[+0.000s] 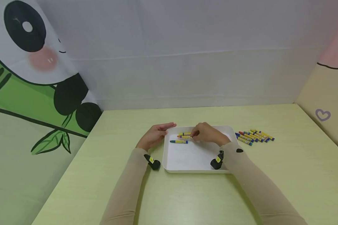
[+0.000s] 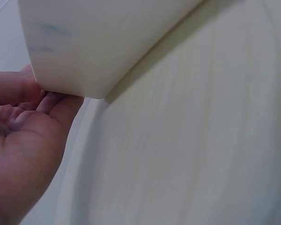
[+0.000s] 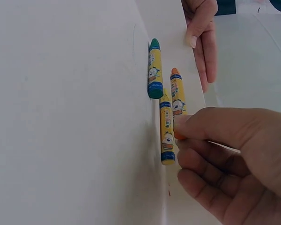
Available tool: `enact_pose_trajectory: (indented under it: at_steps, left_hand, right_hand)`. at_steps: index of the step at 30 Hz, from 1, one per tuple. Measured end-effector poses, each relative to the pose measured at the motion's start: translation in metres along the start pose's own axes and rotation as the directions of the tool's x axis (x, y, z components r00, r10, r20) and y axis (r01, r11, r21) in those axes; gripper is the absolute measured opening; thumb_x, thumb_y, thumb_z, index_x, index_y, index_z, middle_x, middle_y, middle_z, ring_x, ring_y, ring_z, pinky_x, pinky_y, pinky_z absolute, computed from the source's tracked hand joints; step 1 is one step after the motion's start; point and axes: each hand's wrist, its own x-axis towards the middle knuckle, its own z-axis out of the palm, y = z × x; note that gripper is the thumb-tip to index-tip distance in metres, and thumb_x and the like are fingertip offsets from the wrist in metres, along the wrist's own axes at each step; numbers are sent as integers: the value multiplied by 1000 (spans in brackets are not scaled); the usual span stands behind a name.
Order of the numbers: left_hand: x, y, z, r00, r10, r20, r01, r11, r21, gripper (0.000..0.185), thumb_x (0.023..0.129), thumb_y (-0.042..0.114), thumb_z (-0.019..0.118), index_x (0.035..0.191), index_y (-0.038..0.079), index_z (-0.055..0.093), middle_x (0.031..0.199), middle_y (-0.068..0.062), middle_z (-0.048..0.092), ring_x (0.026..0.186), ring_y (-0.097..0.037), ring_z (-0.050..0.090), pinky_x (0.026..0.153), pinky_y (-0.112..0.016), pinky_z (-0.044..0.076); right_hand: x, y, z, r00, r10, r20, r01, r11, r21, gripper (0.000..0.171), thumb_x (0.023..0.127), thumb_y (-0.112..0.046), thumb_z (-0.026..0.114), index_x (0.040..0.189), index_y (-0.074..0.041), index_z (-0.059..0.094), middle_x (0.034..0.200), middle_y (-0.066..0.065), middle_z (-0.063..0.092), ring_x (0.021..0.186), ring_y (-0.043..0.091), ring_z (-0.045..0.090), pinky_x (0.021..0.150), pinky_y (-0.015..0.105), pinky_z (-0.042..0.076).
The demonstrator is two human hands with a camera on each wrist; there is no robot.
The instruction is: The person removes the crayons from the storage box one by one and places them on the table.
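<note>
Left hand (image 1: 155,135): I read it at the left far corner of the tray (image 1: 191,159), thumb over the rim, fingers extended along the outside, gripping the wall between them. Right hand (image 1: 208,134): thumb and fingertips pinch the orange crayon (image 3: 178,93) near its blunt end, above the far part of the tray.

Also in the tray are 2 crayons: the yellow crayon (image 3: 167,131), just beside the orange crayon, and the green crayon (image 3: 155,70), nearest the wearer. All 3 tips point left.

Labels: each of the 3 has a yellow wrapper with dark blue end bands and a small cartoon figure. Small print runs along the wrappers; at my resolution I cannot read it or confirm a brand. On the tray's outer wall, the left wrist view gives me faint blue marks, too blurred to identify.

Right of the tray, a slanted group of crayons (image 1: 254,136) in similar yellow wrappers lies on the table (image 1: 186,200); 1 shows a red tip.
</note>
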Motion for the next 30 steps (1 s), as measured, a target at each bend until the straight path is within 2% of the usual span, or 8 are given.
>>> enact_pose_trajectory:
  at_steps: [15,24,30]
  left_hand:
    - [0,-1,-1,1000,-10,-4,10,1000,-1,49,97,-9,38,143,7,46,149,-7,45,142,-19,35,116,-38,30]
    - [0,-1,-1,1000,-14,-25,14,1000,-7,50,96,-9,39,142,7,48,147,-5,47,141,-18,36,116,-37,30]
    - [-1,0,0,1000,-10,-25,10,1000,1,49,96,-9,39,142,8,48,147,-5,47,141,-18,36,116,-38,31]
  right_hand:
    - [-14,-1,-19,1000,-20,-24,20,1000,-2,18,88,-10,66,104,-5,73,103,9,70,90,18,62,79,31,54]
    - [-25,2,-26,998,-45,-49,46,999,22,17,88,-9,66,102,-3,73,98,8,72,87,18,64,76,31,54]
    - [-33,6,-31,997,-47,-67,47,999,-7,16,88,-9,66,102,-3,73,99,9,71,88,19,63,76,32,55]
